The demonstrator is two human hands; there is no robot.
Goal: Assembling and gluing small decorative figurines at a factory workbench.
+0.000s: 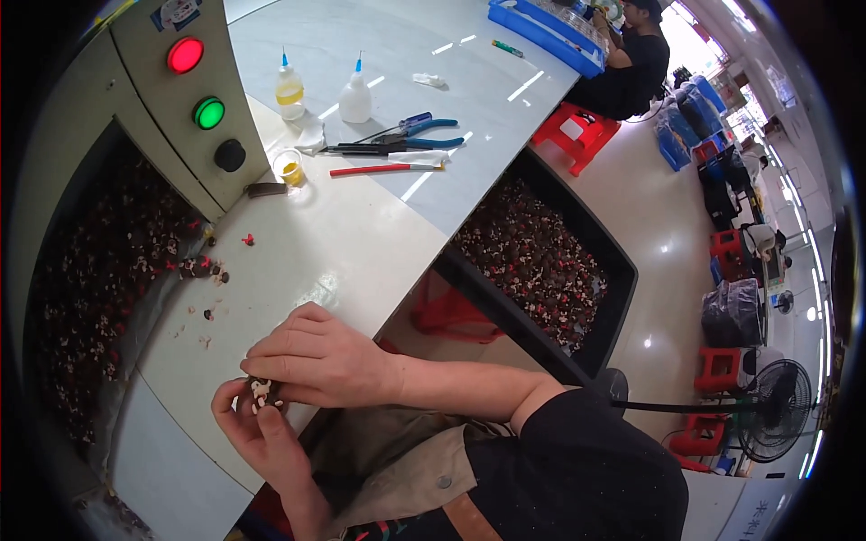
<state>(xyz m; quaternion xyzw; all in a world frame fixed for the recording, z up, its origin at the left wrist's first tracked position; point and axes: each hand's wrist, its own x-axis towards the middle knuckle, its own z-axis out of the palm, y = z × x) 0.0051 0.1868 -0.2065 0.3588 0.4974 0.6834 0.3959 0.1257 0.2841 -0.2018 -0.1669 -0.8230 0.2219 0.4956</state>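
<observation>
Low over the front of the white worktop (347, 239), both hands meet around a small dark-brown and cream figure piece (263, 391). My left hand (262, 442) holds it from below, its thumb against the cream part. From above, my right hand (320, 356) closes on the same piece, and its fingers hide part of it. Whether one or several pieces are in the fingers, I cannot tell. A few loose pieces (216, 270) in dark, cream and pink lie beyond the hands, beside the opening of a machine (171, 117).
Dark, cream and pink pieces (90, 288) fill the machine's opening. A black crate (622, 298) of similar pieces stands right. Further back are blue-handled pliers (433, 135), a red-handled brush (379, 169), a small cup (289, 167) and two dropper bottles (356, 99). Another person (636, 59) sits beyond.
</observation>
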